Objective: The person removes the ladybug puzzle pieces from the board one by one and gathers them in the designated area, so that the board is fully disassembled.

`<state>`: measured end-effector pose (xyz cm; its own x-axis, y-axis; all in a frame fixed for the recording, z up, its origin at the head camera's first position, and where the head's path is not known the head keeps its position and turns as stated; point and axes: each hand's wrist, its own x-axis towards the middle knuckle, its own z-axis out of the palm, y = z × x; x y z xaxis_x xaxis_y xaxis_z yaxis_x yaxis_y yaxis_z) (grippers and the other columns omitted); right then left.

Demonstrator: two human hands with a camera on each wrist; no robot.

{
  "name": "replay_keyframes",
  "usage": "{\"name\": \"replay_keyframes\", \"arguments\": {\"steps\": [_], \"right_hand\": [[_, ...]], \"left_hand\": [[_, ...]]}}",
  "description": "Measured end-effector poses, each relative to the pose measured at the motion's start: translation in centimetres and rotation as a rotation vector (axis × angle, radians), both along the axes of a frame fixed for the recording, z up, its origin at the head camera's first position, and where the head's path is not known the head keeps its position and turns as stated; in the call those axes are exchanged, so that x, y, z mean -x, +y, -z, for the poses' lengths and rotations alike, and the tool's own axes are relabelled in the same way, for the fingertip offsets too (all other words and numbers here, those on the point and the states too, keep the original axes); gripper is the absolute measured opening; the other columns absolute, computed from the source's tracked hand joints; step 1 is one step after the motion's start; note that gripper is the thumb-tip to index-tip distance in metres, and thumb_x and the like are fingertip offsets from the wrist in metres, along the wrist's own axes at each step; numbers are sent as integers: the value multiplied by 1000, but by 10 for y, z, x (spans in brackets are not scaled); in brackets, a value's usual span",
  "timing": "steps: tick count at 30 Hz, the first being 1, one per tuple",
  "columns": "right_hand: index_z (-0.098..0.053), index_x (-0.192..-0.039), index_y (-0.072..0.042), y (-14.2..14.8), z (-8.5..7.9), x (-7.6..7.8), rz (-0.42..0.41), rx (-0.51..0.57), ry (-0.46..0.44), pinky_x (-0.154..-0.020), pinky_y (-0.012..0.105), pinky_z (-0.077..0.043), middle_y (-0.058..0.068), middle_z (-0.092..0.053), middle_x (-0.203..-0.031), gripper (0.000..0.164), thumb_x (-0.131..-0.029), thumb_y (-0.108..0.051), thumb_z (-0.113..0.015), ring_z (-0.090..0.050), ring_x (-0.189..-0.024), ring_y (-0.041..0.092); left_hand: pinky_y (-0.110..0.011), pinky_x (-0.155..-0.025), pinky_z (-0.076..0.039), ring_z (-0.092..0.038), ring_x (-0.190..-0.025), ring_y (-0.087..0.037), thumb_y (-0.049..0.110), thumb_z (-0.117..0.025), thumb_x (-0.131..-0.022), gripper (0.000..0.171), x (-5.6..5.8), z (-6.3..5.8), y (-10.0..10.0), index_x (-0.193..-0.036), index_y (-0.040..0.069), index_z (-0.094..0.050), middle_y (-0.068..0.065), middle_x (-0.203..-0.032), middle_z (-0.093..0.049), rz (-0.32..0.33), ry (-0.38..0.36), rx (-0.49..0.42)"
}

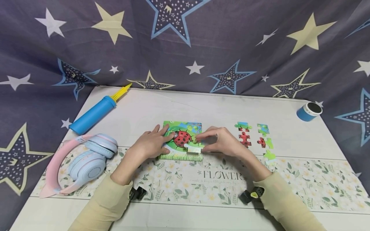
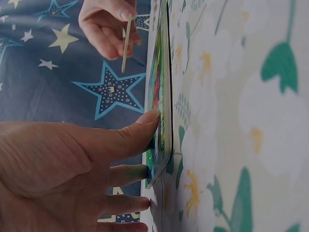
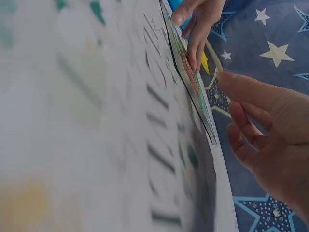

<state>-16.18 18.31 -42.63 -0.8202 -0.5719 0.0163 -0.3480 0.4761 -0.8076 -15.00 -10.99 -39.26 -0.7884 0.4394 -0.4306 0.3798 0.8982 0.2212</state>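
Observation:
A ladybug jigsaw puzzle (image 1: 180,157) in a flat square board lies mid-table. My left hand (image 1: 150,142) rests on its left side, fingers spread and thumb near the lower edge; in the left wrist view the thumb (image 2: 140,126) touches the board. Just above the right part of the board, my right hand (image 1: 224,141) pinches a puzzle piece (image 1: 194,149) between thumb and fingers. Seen edge-on in the left wrist view, that puzzle piece (image 2: 126,46) is tilted and apart from the board. Right of the hand lie several loose pieces, including a red one (image 1: 244,138) and a green one (image 1: 269,155).
At the left are a blue pump (image 1: 93,115) with a yellow nozzle and pink-and-blue headphones (image 1: 53,160). A blue and white cylinder (image 1: 309,111) stands at the back right. A star-patterned curtain (image 1: 231,48) hangs behind the table with its floral cloth (image 1: 173,189).

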Motion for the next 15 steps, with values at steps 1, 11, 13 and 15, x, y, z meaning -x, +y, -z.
{"name": "replay_keyframes", "arguments": {"steps": [1, 11, 13, 15], "right_hand": [[-79, -120, -19, 4, -1, 0, 2, -2, 0, -100, 43, -58, -5, -78, -110, 44, -78, -14, -90, -69, -109, 20], [-78, -122, -20, 50, -2, -3, 26, -26, 2, -92, 37, -59, -6, -77, -111, 44, -79, -19, -89, -67, -108, 20], [-77, -123, -19, 60, -2, -3, 29, -33, 5, -92, 34, -58, -7, -78, -111, 45, -79, -19, -89, -66, -108, 19], [-77, -123, -18, 69, -2, -3, 33, -33, 6, -85, 29, -57, -7, -78, -111, 45, -79, -19, -89, -66, -105, 19]], "left_hand": [[-64, -124, -26, -13, -159, -46, 38, -65, -101, 73, 0, 0, 0, -163, 20, -32, -16, -174, -9, 2, 2, 1], [-65, -124, -26, -13, -159, -46, 37, -65, -100, 72, -1, 0, 0, -163, 19, -33, -16, -174, -9, 0, 6, -3], [-65, -124, -27, -14, -159, -46, 37, -65, -101, 72, -1, 0, -1, -163, 19, -33, -16, -174, -9, 1, 10, 0], [-64, -124, -27, -14, -159, -46, 37, -65, -101, 72, -1, 0, -1, -163, 19, -33, -16, -174, -9, -1, 11, 2]]}}
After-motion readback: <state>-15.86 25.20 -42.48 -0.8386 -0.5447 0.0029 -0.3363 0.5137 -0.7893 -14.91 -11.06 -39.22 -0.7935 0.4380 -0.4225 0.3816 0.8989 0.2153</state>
